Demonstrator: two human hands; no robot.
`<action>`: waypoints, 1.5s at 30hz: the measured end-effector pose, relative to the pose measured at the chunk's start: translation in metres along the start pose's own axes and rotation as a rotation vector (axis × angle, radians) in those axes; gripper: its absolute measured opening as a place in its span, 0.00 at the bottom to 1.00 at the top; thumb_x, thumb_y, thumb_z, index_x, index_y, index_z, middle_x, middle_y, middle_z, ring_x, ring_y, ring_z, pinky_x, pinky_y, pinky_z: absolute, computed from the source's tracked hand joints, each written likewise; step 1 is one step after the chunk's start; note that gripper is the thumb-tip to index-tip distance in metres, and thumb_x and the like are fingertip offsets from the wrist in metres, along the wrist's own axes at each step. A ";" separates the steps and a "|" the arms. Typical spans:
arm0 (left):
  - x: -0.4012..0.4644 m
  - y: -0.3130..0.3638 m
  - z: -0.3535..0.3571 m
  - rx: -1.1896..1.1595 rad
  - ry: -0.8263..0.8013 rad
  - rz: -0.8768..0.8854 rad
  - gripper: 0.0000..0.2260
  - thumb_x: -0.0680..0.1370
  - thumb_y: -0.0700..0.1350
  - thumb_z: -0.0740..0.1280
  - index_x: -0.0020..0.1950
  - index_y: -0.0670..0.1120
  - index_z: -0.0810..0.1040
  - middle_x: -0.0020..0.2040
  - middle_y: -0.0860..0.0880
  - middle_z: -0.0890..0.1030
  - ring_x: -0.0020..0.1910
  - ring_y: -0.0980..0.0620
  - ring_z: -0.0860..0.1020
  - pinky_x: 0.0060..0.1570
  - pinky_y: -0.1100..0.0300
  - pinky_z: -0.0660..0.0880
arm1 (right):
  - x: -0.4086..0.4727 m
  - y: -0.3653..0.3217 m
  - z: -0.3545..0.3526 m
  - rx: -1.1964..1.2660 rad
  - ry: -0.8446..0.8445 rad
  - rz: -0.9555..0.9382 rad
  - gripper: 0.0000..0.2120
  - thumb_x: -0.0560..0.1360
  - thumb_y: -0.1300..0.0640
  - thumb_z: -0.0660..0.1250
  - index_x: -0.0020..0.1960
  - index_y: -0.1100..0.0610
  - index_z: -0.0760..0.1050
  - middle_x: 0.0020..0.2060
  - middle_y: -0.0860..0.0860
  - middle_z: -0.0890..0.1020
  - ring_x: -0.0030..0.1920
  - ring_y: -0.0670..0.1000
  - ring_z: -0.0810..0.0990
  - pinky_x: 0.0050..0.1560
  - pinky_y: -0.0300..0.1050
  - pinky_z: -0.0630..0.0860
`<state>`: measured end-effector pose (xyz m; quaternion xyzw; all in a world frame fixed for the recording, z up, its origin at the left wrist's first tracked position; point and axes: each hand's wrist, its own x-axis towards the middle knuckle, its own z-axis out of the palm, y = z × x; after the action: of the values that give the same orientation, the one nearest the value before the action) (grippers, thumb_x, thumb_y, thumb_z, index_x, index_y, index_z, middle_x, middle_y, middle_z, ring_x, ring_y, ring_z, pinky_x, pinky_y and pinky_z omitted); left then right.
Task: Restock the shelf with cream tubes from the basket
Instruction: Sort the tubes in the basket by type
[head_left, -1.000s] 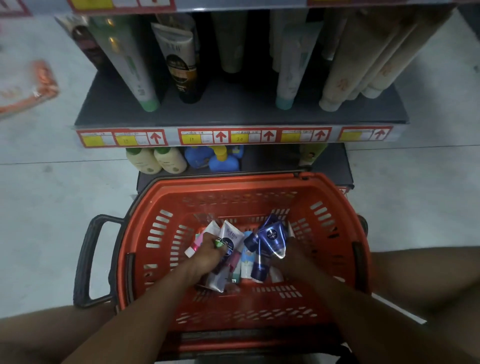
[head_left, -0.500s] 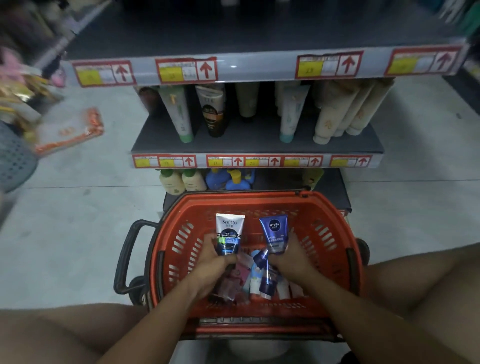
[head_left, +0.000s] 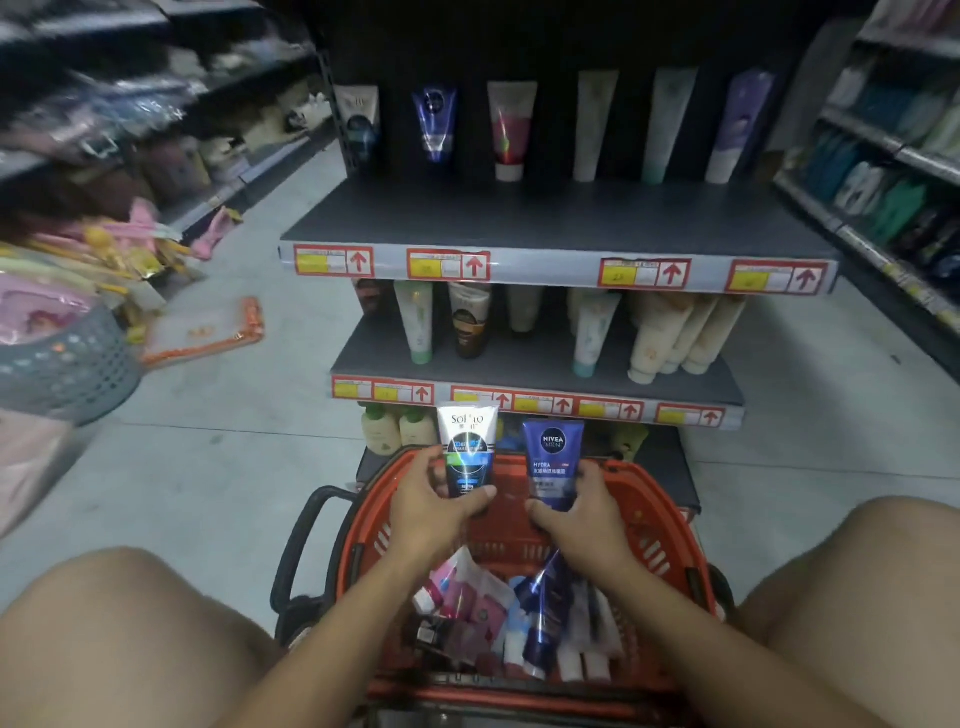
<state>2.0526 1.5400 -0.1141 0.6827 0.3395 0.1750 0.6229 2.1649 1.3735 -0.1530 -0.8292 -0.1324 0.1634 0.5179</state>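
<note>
the basket (head_left: 670, 499) is orange-red moulded plastic with slotted walls and a dull sheen, its handle (head_left: 304, 540) black plastic. the white tube (head_left: 467, 449) and the blue tube (head_left: 553, 462) are glossy, smooth plastic that catches the light, as are the tubes heaped in the basket (head_left: 545, 613). the shelf boards (head_left: 545, 218) look like matt dark painted metal, their front edges carrying shiny paper price labels (head_left: 447, 265). the floor (head_left: 218, 447) is pale, smooth, faintly speckled.
</note>
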 end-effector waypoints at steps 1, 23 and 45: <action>-0.003 0.010 -0.002 0.015 0.017 0.021 0.25 0.71 0.40 0.83 0.63 0.49 0.78 0.50 0.53 0.87 0.47 0.57 0.86 0.39 0.67 0.81 | 0.000 -0.007 -0.001 0.009 -0.001 -0.017 0.27 0.69 0.55 0.82 0.59 0.46 0.70 0.49 0.43 0.84 0.49 0.42 0.84 0.55 0.52 0.83; 0.072 0.111 -0.051 0.124 0.190 0.324 0.28 0.68 0.45 0.85 0.65 0.51 0.79 0.50 0.58 0.86 0.46 0.67 0.83 0.43 0.73 0.78 | 0.052 -0.160 -0.006 0.086 0.011 -0.343 0.25 0.69 0.54 0.83 0.59 0.45 0.74 0.50 0.39 0.86 0.50 0.41 0.86 0.55 0.49 0.84; 0.214 0.237 -0.083 0.311 0.334 0.555 0.34 0.66 0.56 0.85 0.69 0.51 0.77 0.57 0.54 0.86 0.51 0.58 0.84 0.54 0.53 0.84 | 0.189 -0.298 0.015 -0.080 0.324 -0.485 0.29 0.66 0.47 0.83 0.60 0.46 0.71 0.52 0.43 0.83 0.51 0.43 0.83 0.53 0.47 0.83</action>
<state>2.2071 1.7479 0.0899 0.7976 0.2609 0.3928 0.3762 2.3156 1.5868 0.0841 -0.8083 -0.2485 -0.1051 0.5233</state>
